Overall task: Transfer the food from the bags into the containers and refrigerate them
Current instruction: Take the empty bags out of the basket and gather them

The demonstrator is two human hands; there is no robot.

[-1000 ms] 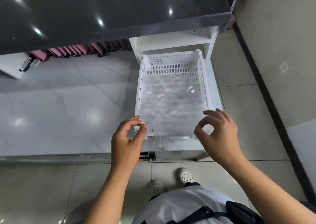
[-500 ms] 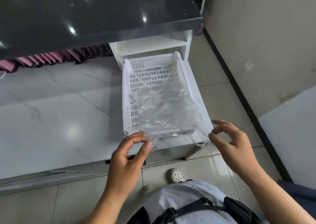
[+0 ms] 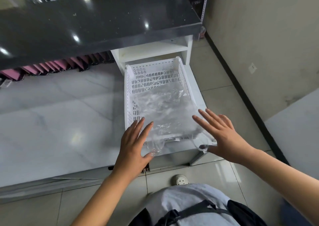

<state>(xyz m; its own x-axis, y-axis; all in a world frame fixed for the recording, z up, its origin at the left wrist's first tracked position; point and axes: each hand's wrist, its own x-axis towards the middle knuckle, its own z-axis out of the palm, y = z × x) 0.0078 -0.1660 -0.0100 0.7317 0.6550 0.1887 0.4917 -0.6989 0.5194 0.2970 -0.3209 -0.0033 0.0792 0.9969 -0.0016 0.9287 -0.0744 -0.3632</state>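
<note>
A white perforated plastic basket [image 3: 133, 94] stands on the right end of a pale marble counter [image 3: 57, 118]. A clear, crumpled plastic bag [image 3: 165, 111] lies flat in the basket, and its handles hang over the near rim. My left hand [image 3: 133, 146] hovers flat at the basket's near left corner, fingers spread, its thumb by the bag's hanging edge. My right hand [image 3: 219, 134] is spread open at the near right corner, just above the bag's right handle. Neither hand grips anything.
A dark glossy upper counter [image 3: 96, 20] overhangs the back. Pink folders [image 3: 57, 67] stand in a row under it, next to a white shelf unit [image 3: 151, 50]. To the right are tiled floor, a beige wall and a pale slab [image 3: 296, 122].
Both hands pinched the bag's near corners before; they have let go and now spread flat. The bag has settled lower into the basket.
</note>
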